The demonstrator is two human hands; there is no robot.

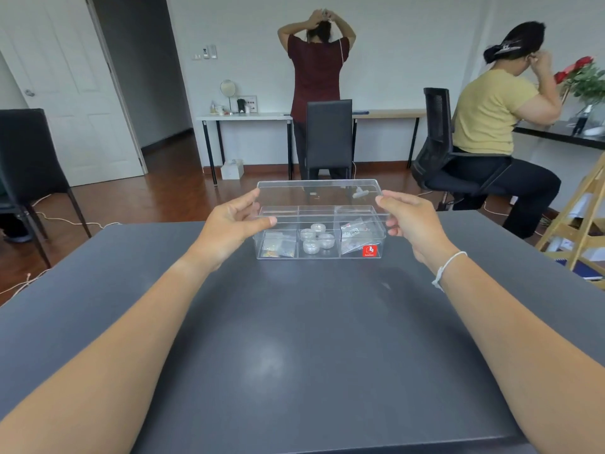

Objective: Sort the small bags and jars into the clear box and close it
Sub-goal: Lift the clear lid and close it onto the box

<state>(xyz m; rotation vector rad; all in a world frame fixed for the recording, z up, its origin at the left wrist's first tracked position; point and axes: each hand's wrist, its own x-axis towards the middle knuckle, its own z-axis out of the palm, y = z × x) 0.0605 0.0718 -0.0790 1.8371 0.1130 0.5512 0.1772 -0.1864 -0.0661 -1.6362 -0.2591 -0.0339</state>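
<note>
A clear box [319, 255] with three compartments stands on the dark table near its far edge. Small bags [276, 249] lie in the left compartment, several small round jars [316, 239] in the middle one, and more small bags [355, 237] in the right one, beside a red sticker. A clear lid [319, 198] hovers just above the box, roughly level. My left hand [234, 224] pinches the lid's left end, thumb on the near edge. My right hand [414, 221] grips its right end.
The dark grey table [294, 339] stretches toward me. Beyond it are two persons, black chairs [329, 136], a white desk [244, 117] against the wall, and a wooden easel [576, 224] at the right. Cables lie on the wooden floor.
</note>
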